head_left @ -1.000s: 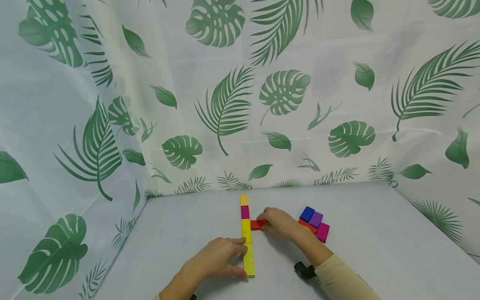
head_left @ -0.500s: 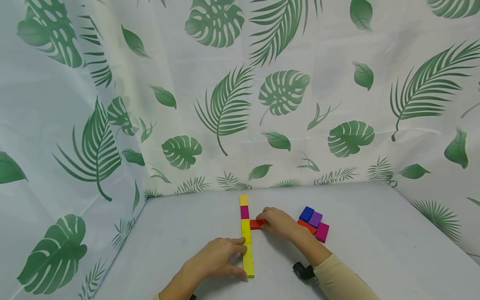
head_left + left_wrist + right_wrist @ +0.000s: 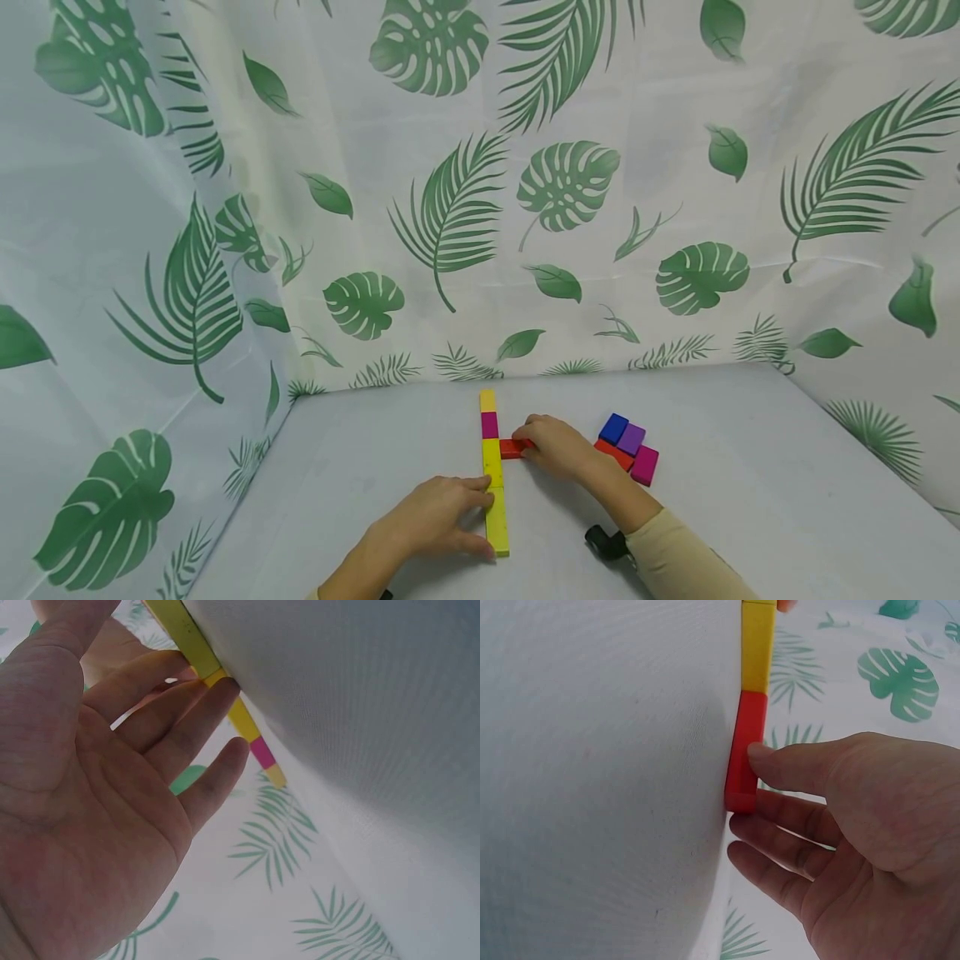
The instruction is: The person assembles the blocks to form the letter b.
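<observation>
A straight row of blocks lies on the white table: two long yellow blocks, the nearer one (image 3: pixel 498 532) and the farther one (image 3: pixel 491 458), then a magenta block (image 3: pixel 490 425) and a small orange-yellow block (image 3: pixel 487 401) at the far end. My left hand (image 3: pixel 433 518) rests along the row's left side, fingers extended, fingertips and thumb touching the yellow blocks. From the right, my right hand (image 3: pixel 557 446) pinches a red block (image 3: pixel 744 754) between thumb and fingers. Its left end meets the farther yellow block at a right angle.
Right of my right hand lies a cluster of a blue block (image 3: pixel 613 429), a purple block (image 3: pixel 632 438), another red block (image 3: pixel 614 456) and a magenta block (image 3: pixel 645 465). A leaf-printed curtain (image 3: pixel 465 350) borders the table's back and sides. A black device (image 3: pixel 606 543) sits at my right wrist.
</observation>
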Demonstrator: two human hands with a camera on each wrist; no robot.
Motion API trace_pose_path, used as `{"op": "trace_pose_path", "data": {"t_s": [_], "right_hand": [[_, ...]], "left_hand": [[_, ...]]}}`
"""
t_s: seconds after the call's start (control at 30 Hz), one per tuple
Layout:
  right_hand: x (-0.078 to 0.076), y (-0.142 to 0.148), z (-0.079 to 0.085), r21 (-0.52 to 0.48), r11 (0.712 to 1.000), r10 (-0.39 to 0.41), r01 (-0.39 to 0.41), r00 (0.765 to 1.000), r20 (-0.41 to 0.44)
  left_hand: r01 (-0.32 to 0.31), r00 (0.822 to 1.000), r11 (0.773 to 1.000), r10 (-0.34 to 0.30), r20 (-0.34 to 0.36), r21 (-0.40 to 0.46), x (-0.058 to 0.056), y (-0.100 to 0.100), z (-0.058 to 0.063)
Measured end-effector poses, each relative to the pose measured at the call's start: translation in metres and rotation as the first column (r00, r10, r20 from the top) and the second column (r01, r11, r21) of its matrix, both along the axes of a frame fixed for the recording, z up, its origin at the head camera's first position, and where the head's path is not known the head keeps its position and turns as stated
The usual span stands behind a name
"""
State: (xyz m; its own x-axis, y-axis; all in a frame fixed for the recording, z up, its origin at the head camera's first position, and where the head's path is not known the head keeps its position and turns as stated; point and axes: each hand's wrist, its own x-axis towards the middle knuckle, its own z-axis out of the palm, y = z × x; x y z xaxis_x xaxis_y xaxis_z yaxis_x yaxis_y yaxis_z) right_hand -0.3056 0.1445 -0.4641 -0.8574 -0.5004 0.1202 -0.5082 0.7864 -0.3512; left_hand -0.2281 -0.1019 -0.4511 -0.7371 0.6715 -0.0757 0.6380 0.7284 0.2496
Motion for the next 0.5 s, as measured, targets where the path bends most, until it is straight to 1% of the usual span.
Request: {"op": "trace_pose_path", "data": {"t_s": [0.23, 0.5], "right_hand": [[0.0008, -0.0002, 0.0009, -0.006, 1.0, 0.003, -0.003, 1.0, 0.005], [0.0003, 0.0001, 0.0004, -0.007, 1.0, -0.018, 0.018, 1.0, 0.017]], "left_hand": [[0.01, 1.0, 1.0, -0.01, -0.013, 0.002, 0.0004, -0.0002, -0.0009], [0.013, 1.0, 1.0, -0.013, -0.019, 0.002, 0.0006, 0.0, -0.0012]]}}
